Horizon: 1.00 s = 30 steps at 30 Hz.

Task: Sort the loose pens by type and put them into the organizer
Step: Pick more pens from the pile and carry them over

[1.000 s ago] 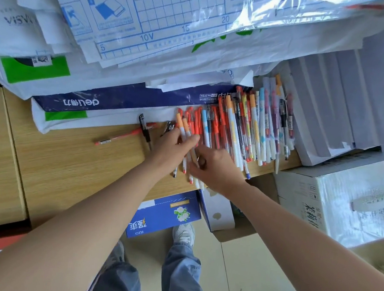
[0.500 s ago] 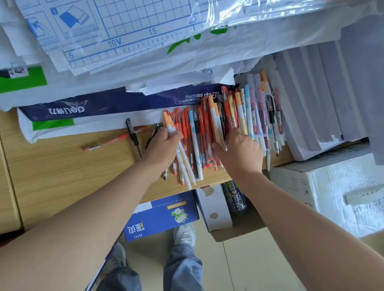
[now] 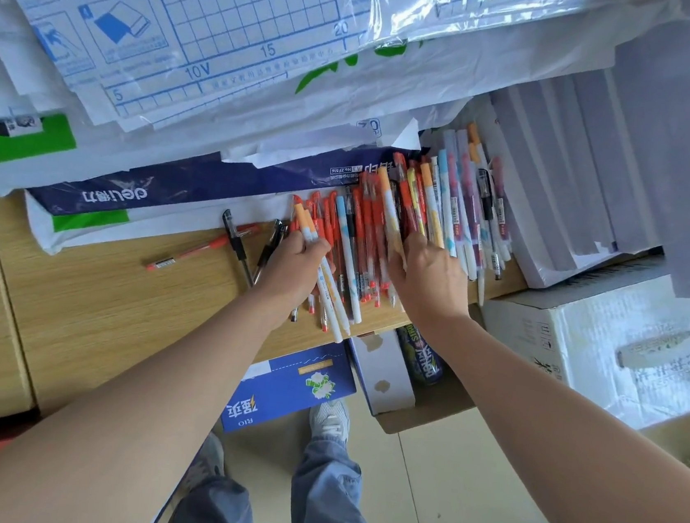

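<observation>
Several loose pens (image 3: pixel 381 231) lie side by side on the wooden desk (image 3: pixel 114 312), red ones mixed with white ones that have orange or blue caps. My left hand (image 3: pixel 291 268) holds a few white orange-capped pens (image 3: pixel 324 276) at the left end of the row. My right hand (image 3: pixel 431 279) rests on the middle of the row, fingers curled over several pens. Further right lies another group of white, blue and pink pens (image 3: pixel 470 202). No organizer is recognisable in view.
A red pen (image 3: pixel 193 252) and two black pens (image 3: pixel 235 244) lie apart to the left. Plastic-wrapped paper packs (image 3: pixel 172 181) pile up behind, grey stacks (image 3: pixel 567 179) stand at right. Under the desk edge sit a blue carton (image 3: pixel 290 384) and a white box (image 3: pixel 604 346).
My right hand has gone from the near ends of the left pens to the middle of the row. My left hand stays at the left end, gripping white pens.
</observation>
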Each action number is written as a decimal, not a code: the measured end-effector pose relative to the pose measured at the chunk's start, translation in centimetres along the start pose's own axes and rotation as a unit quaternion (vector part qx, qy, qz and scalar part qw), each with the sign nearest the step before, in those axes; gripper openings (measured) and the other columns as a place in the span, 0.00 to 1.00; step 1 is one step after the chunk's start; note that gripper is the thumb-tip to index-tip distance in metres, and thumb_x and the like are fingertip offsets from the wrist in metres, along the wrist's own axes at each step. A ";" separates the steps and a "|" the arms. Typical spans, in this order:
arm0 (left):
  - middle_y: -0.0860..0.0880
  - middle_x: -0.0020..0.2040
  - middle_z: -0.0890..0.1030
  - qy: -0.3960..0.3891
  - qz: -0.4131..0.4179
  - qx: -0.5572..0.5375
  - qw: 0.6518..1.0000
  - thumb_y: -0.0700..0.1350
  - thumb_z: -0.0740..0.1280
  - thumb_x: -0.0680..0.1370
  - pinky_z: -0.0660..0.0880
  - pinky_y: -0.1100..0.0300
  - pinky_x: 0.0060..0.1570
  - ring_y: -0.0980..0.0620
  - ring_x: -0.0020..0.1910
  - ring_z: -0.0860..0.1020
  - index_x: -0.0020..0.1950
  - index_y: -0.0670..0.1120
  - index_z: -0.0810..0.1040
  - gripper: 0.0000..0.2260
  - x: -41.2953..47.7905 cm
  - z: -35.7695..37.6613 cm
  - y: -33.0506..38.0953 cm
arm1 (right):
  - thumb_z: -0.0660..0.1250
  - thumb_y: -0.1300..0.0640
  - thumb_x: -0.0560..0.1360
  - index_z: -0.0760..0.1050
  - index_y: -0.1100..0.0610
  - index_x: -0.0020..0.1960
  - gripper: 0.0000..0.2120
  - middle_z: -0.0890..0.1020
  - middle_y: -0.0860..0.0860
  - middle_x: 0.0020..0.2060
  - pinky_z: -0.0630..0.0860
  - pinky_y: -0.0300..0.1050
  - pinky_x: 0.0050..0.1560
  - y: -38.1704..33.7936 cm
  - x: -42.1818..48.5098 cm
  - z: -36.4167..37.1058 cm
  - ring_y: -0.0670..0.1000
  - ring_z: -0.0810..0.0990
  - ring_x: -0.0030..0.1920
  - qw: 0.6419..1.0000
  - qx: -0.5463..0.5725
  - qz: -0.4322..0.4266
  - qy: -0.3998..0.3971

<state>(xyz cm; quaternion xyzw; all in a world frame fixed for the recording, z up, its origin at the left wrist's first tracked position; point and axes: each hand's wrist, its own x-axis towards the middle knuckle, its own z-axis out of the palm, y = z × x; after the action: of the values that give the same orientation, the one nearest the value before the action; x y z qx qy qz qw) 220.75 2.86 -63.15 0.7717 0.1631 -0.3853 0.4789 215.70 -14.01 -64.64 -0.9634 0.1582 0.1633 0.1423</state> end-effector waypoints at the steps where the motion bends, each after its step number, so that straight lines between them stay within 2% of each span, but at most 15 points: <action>1: 0.52 0.43 0.75 -0.003 -0.001 0.005 1.000 0.50 0.57 0.82 0.67 0.63 0.36 0.57 0.37 0.71 0.58 0.43 0.74 0.13 0.0 0.0 0.1 | 0.58 0.51 0.81 0.70 0.60 0.49 0.12 0.75 0.53 0.35 0.67 0.43 0.31 0.0 0.0 0.1 0.54 0.75 0.33 1.000 -0.006 -0.006 -0.002; 5: 0.39 0.50 0.79 -0.017 -0.005 -0.001 1.000 0.52 0.57 0.82 0.70 0.56 0.43 0.48 0.45 0.75 0.57 0.43 0.74 0.14 0.0 0.1 0.3 | 0.60 0.52 0.80 0.70 0.60 0.48 0.10 0.74 0.53 0.34 0.63 0.41 0.28 -0.1 0.4 0.1 0.53 0.72 0.32 1.000 -0.015 -0.009 -0.014; 8: 0.43 0.51 0.80 -0.017 -0.004 -0.015 1.000 0.52 0.57 0.82 0.73 0.56 0.44 0.48 0.47 0.77 0.57 0.46 0.76 0.13 0.1 0.1 0.5 | 0.60 0.56 0.80 0.67 0.58 0.43 0.09 0.73 0.51 0.30 0.65 0.42 0.27 0.1 0.6 0.0 0.51 0.71 0.27 0.993 0.111 -0.042 0.001; 11: 0.45 0.52 0.79 -0.022 -0.003 -0.041 0.999 0.53 0.59 0.81 0.78 0.48 0.51 0.46 0.51 0.79 0.53 0.51 0.78 0.10 0.1 0.4 0.8 | 0.60 0.58 0.80 0.67 0.56 0.43 0.07 0.72 0.47 0.28 0.67 0.38 0.25 0.0 0.0 -0.3 0.45 0.69 0.24 0.966 0.214 -0.131 -0.058; 14: 0.51 0.50 0.79 -0.032 0.013 -0.053 0.998 0.53 0.59 0.81 0.76 0.52 0.51 0.53 0.50 0.77 0.49 0.56 0.76 0.07 -0.4 1.2 1.4 | 0.61 0.57 0.79 0.68 0.58 0.42 0.08 0.72 0.50 0.28 0.66 0.39 0.27 -0.3 -0.6 -0.5 0.46 0.67 0.25 0.951 0.226 -0.169 -0.128; 17: 0.50 0.50 0.80 -0.027 0.016 -0.049 0.998 0.55 0.59 0.81 0.74 0.56 0.49 0.54 0.50 0.78 0.52 0.53 0.77 0.10 -0.8 1.6 1.7 | 0.61 0.57 0.79 0.68 0.59 0.42 0.09 0.70 0.50 0.28 0.62 0.37 0.28 -0.4 -0.6 -0.9 0.46 0.65 0.26 0.943 0.244 -0.153 -0.168; 21: 0.45 0.52 0.82 -0.049 0.005 -0.075 0.996 0.59 0.64 0.77 0.75 0.42 0.57 0.46 0.53 0.80 0.54 0.49 0.79 0.16 -0.7 2.0 1.8 | 0.61 0.56 0.80 0.67 0.56 0.41 0.09 0.70 0.48 0.29 0.62 0.39 0.29 -0.6 -0.3 -1.7 0.46 0.66 0.27 0.934 0.254 -0.130 -0.215; 23: 0.45 0.52 0.81 -0.050 -0.004 -0.076 0.996 0.61 0.64 0.76 0.74 0.41 0.59 0.45 0.54 0.79 0.54 0.49 0.77 0.17 -0.4 2.3 1.9 | 0.61 0.54 0.80 0.70 0.54 0.41 0.09 0.72 0.46 0.30 0.64 0.36 0.30 -0.4 -0.2 -2.4 0.43 0.69 0.28 0.933 0.254 -0.128 -0.220; 25: 0.46 0.51 0.79 -0.032 -0.005 -0.082 0.996 0.59 0.62 0.78 0.74 0.46 0.57 0.47 0.53 0.78 0.56 0.48 0.76 0.16 0.0 2.7 2.1 | 0.62 0.51 0.79 0.76 0.55 0.47 0.09 0.78 0.47 0.33 0.70 0.35 0.32 0.3 -0.3 -2.9 0.42 0.74 0.30 0.951 0.238 -0.129 -0.148; 28: 0.45 0.50 0.78 -0.010 -0.010 -0.076 0.997 0.56 0.59 0.81 0.74 0.51 0.53 0.47 0.50 0.77 0.57 0.45 0.75 0.16 0.6 2.8 2.2 | 0.63 0.51 0.79 0.75 0.58 0.51 0.10 0.79 0.49 0.31 0.74 0.42 0.28 2.6 0.0 -3.2 0.47 0.76 0.27 0.983 0.170 -0.052 0.052; 30: 0.44 0.48 0.77 -0.016 -0.018 -0.065 0.998 0.56 0.59 0.81 0.74 0.51 0.51 0.47 0.47 0.76 0.57 0.44 0.75 0.16 0.6 2.8 1.9 | 0.64 0.49 0.78 0.71 0.57 0.53 0.11 0.78 0.50 0.31 0.74 0.42 0.27 3.9 0.5 -3.3 0.51 0.76 0.28 0.992 0.091 0.020 0.087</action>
<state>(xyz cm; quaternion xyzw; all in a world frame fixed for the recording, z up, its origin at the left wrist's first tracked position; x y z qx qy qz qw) 221.09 -0.60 -63.09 0.7298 0.1933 -0.3949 0.5235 215.62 -18.78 -62.66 -0.9535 0.2038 0.0665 0.2116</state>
